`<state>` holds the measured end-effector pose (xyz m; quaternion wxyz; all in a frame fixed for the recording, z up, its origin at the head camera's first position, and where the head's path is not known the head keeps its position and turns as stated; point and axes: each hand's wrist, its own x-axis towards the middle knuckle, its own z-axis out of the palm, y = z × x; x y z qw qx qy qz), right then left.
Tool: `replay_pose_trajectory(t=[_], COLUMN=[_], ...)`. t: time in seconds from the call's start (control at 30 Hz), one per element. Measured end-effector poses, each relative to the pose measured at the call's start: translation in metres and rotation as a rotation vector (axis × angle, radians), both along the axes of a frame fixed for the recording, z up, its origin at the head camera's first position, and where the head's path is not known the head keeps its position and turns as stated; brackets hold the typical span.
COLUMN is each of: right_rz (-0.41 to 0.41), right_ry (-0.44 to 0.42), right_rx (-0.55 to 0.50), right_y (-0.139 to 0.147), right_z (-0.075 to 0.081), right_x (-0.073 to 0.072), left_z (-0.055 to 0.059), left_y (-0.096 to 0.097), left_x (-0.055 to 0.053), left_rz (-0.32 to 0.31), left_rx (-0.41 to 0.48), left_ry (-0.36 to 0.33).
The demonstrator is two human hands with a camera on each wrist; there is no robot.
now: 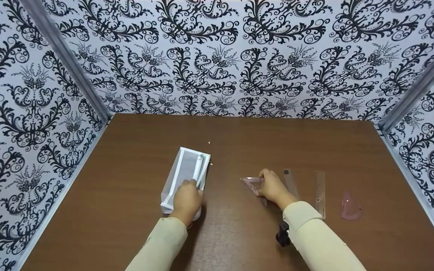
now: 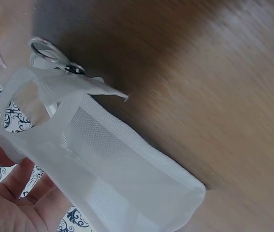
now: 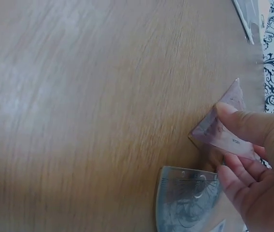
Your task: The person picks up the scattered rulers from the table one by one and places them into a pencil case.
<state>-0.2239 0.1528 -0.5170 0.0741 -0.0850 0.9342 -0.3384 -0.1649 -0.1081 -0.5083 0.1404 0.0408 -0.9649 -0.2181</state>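
My left hand (image 1: 187,198) grips a white mesh zip pouch (image 1: 183,171) left of the table's middle. In the left wrist view its fabric sags open near the zip, and a metal ring-shaped zip pull (image 2: 50,50) hangs at one end. To the right, thumb and fingers of my right hand (image 1: 274,187) pinch a clear pinkish set square (image 3: 219,137), which is tilted up off the table. Below it in the right wrist view lies a clear plastic piece (image 3: 185,198) with printed curves, partly out of frame. What the pouch contains is hard to make out.
Right of my right hand lie a clear ruler (image 1: 289,180), another clear ruler (image 1: 320,194) and a pink protractor (image 1: 350,207). Tiny white specks dot the brown table (image 1: 239,143) near the pouch. Patterned walls (image 1: 217,56) stand at the back and sides.
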Motion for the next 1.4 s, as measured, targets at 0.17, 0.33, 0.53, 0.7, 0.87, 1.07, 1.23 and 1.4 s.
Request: replay_pose_trajectory(t=[0.17,0.33,0.53,0.7,0.87,1.07,1.23,1.4], right_rz=[-0.062,-0.126,-0.192,-0.232,-0.300,-0.370,-0.387,-0.409], right_ry=[-0.015,-0.057,-0.065,-0.068,-0.081,-0.092,-0.072,-0.069], right_rx=[-0.106,-0.260,-0.430,-0.498,-0.582,-0.693,-0.732,-0.763], right_y=[0.002,0.004,0.007,0.009,0.009,0.006,0.001,-0.005], right_z=[-0.006,-0.012,-0.020,-0.024,-0.027,-0.026,-0.025,-0.023], right_x=[0.000,0.002,0.002,0.003,0.005,0.006,0.006,0.006], left_z=[-0.002,-0.003,-0.002,-0.002,-0.003,-0.001,-0.001,0.000], left_y=[0.001,0.002,0.002,0.003,0.003,0.003,0.001,0.000], left_x=[0.000,0.000,0.000,0.001,0.002,0.002,0.001,0.000], left_rz=[-0.007,-0.005,0.004,0.006,0.001,0.005,0.002,-0.001], left_rx=[-0.004,-0.005,-0.008,-0.008,-0.006,-0.012,-0.009,-0.017], left_ry=[0.008,0.006,0.003,-0.005,0.014,0.023,0.031,0.033])
